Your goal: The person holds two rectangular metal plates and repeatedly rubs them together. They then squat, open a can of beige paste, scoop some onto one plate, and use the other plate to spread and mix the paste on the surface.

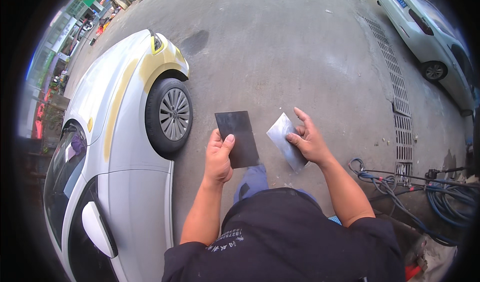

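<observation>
My left hand [218, 157] grips a thin, dark rectangular plate [242, 134] by its left edge, the thumb lying flat on its face. A shiny metal scraper plate [280, 133] is in my right hand [312, 143], pinched under the thumb with the index finger stretched out past it. It tilts, and its lower part looks darker. The two plates are held apart, side by side in front of my body. Left of them stands a silver-white car [125, 132] with yellowish filler patches [117, 109] along its fender and around the headlight opening.
The car's front wheel [173, 114] is close to my left hand. Blue hoses [445, 199] lie coiled at the lower right, beside a metal drain grate [403, 137]. Another pale car [425, 37] is parked at the far right. Grey concrete ground [290, 47] stretches ahead.
</observation>
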`<action>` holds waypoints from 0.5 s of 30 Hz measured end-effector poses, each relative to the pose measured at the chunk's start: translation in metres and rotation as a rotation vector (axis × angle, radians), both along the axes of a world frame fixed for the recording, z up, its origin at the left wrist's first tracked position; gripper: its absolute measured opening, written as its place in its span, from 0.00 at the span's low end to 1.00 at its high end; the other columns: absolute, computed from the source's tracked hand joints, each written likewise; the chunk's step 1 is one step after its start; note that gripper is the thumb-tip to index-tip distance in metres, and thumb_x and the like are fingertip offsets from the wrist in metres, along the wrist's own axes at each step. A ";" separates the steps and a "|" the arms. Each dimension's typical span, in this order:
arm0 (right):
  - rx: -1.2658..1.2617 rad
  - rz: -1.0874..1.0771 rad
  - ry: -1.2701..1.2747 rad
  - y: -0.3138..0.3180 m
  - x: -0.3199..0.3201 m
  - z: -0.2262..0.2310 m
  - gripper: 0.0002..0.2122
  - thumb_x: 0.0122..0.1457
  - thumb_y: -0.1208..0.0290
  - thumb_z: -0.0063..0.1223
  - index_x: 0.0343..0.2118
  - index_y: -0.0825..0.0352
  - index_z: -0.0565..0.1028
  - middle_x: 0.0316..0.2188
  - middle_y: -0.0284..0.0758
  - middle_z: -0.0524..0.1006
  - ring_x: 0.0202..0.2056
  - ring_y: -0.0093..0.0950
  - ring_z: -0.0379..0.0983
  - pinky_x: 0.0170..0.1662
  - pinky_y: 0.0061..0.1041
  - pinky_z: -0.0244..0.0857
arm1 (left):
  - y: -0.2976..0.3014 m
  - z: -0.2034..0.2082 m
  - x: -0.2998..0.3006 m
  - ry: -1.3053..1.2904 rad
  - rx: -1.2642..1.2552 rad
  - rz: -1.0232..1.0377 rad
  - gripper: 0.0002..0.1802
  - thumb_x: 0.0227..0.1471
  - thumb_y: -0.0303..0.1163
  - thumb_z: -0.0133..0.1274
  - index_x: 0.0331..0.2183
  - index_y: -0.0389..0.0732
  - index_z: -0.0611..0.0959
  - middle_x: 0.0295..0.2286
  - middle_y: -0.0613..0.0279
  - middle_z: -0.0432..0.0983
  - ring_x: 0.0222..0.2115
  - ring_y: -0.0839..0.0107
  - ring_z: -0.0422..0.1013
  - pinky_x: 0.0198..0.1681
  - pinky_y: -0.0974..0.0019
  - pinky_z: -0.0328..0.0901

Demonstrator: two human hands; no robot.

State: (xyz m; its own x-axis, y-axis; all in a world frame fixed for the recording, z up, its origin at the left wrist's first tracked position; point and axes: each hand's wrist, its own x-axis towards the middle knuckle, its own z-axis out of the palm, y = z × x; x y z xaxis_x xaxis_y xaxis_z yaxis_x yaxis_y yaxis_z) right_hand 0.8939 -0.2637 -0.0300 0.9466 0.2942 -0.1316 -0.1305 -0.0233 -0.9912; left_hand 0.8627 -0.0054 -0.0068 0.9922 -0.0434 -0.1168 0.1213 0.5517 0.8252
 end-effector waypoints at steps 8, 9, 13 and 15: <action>-0.041 -0.324 -0.183 0.066 0.158 0.046 0.34 0.60 0.63 0.57 0.64 0.70 0.52 0.30 0.35 0.77 0.32 0.20 0.72 0.37 0.23 0.66 | 0.045 -0.008 0.128 -0.210 0.538 -0.029 0.11 0.61 0.28 0.49 0.44 0.34 0.74 0.37 0.60 0.77 0.36 0.79 0.71 0.41 0.73 0.67; 0.085 -0.419 -0.205 0.065 0.176 0.051 0.34 0.61 0.64 0.57 0.64 0.71 0.53 0.30 0.34 0.77 0.31 0.19 0.71 0.36 0.22 0.66 | 0.050 -0.006 0.142 -0.170 0.463 -0.042 0.11 0.60 0.28 0.50 0.43 0.33 0.74 0.36 0.61 0.77 0.36 0.79 0.72 0.41 0.72 0.67; -0.012 -0.272 -0.240 0.059 0.208 0.049 0.33 0.61 0.66 0.57 0.63 0.73 0.53 0.24 0.28 0.72 0.26 0.15 0.66 0.31 0.17 0.61 | 0.063 0.000 0.199 -0.015 0.285 -0.115 0.10 0.59 0.28 0.52 0.41 0.34 0.74 0.35 0.63 0.77 0.34 0.80 0.71 0.40 0.72 0.68; -0.179 -0.253 -0.212 0.056 0.214 0.040 0.34 0.58 0.66 0.60 0.62 0.72 0.56 0.22 0.30 0.72 0.26 0.18 0.66 0.32 0.21 0.61 | 0.061 -0.003 0.227 0.057 0.239 -0.119 0.09 0.60 0.30 0.52 0.39 0.35 0.76 0.33 0.63 0.77 0.32 0.80 0.71 0.38 0.73 0.67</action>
State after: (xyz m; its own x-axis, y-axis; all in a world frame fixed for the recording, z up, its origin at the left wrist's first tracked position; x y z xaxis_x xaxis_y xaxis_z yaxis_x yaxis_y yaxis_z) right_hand 1.1076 -0.2073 0.0098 0.9982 0.0374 0.0473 0.0536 -0.1915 -0.9800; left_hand 1.0897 0.0552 -0.0098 0.9733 -0.1237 -0.1933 0.2236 0.3207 0.9204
